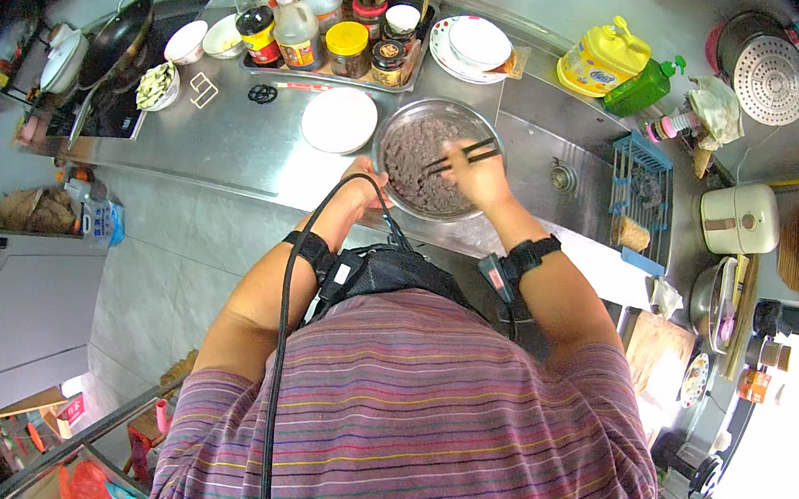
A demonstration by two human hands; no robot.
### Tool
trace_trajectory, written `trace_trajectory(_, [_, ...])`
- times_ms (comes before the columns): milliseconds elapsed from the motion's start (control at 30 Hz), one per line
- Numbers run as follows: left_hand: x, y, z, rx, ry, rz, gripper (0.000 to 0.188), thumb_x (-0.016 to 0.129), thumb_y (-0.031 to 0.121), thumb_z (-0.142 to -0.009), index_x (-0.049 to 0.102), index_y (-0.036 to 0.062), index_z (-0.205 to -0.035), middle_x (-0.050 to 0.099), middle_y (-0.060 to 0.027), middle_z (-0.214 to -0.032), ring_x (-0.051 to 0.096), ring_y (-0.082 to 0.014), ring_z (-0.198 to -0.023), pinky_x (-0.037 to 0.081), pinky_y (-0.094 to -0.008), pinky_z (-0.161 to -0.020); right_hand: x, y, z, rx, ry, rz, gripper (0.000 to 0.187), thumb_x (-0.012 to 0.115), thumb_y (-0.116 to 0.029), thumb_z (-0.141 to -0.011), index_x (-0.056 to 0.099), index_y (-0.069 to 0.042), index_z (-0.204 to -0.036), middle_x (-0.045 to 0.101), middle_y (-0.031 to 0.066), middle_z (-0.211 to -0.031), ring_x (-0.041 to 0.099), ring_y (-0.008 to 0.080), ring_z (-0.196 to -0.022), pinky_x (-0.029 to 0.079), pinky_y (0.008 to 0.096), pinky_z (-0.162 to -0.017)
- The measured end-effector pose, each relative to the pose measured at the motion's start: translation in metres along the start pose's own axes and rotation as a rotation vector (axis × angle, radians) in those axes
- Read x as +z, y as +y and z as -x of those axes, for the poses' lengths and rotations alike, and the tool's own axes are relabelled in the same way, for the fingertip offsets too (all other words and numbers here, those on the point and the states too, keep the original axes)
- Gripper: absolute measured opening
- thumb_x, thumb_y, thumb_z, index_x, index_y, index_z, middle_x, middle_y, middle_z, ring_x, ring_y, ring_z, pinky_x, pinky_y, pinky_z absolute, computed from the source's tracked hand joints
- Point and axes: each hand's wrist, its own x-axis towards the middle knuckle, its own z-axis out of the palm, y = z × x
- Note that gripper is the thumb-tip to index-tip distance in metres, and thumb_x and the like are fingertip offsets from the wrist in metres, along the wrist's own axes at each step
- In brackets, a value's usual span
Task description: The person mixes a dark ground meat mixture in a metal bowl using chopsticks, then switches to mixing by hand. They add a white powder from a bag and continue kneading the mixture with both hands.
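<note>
A round stainless steel bowl (390,186) sits on the counter in front of me, holding a lumpy grey-brown mixture (412,155) that looks like minced meat. My right hand (478,173) is closed around a pair of black chopsticks (439,166), their tips in the mixture; the hand is slightly blurred. At the bowl's near left edge, my left hand (364,184) is closed on the rim, its fingers partly hidden by a black cable. A white plate (340,121) lies just left of the bowl.
Seasoning bottles and jars fill a tray (403,86) behind the plate. A wok (116,41) and a bowl of pale chopped pieces (157,88) stand at left. To the right are a sink (541,152), a blue rack (642,186), a yellow jug (603,59) and a green bottle (641,87).
</note>
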Motion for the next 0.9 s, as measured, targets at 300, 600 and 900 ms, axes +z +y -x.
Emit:
trace_trajectory(300, [-0.018, 0.004, 0.005, -0.092, -0.055, -0.023, 0.032, 0.06, 0.03, -0.093, 0.049, 0.0007, -0.098, 0.062, -0.0144, -0.077, 0.067, -0.0293, -0.063, 0.057, -0.0355, -0.051, -0.059, -0.04, 0.033, -0.12, 0.224, -0.165, 0.029, 0.067, -0.023, -0.088, 0.066, 0.006, -0.092, 0.069, 0.0124, -0.083, 0.068, 0.0163, -0.072, 0.055, 0.0254, -0.064])
trace_trajectory(600, [-0.045, 0.013, 0.029, -0.05, 0.092, -0.004, 0.051, 0.059, 0.044, -0.091, 0.05, -0.0068, -0.093, 0.058, -0.0119, -0.071, 0.064, -0.024, -0.053, 0.053, -0.0321, -0.043, -0.035, -0.044, 0.075, -0.437, 0.201, 0.213, 0.016, 0.069, -0.015, -0.085, 0.069, 0.001, -0.09, 0.068, 0.0144, -0.076, 0.064, 0.0182, -0.066, 0.05, 0.0289, -0.063])
trace_trajectory(900, [-0.071, 0.02, 0.006, 0.039, 0.193, 0.258, 0.052, 0.056, 0.038, -0.094, 0.051, -0.0136, -0.096, 0.06, -0.0236, -0.081, 0.063, -0.0324, -0.06, 0.058, -0.0419, -0.051, -0.033, -0.057, 0.103, -0.598, 0.307, 0.331, 0.013, 0.069, -0.013, -0.084, 0.069, 0.0, -0.087, 0.069, 0.015, -0.083, 0.068, 0.0269, -0.078, 0.052, 0.033, -0.071])
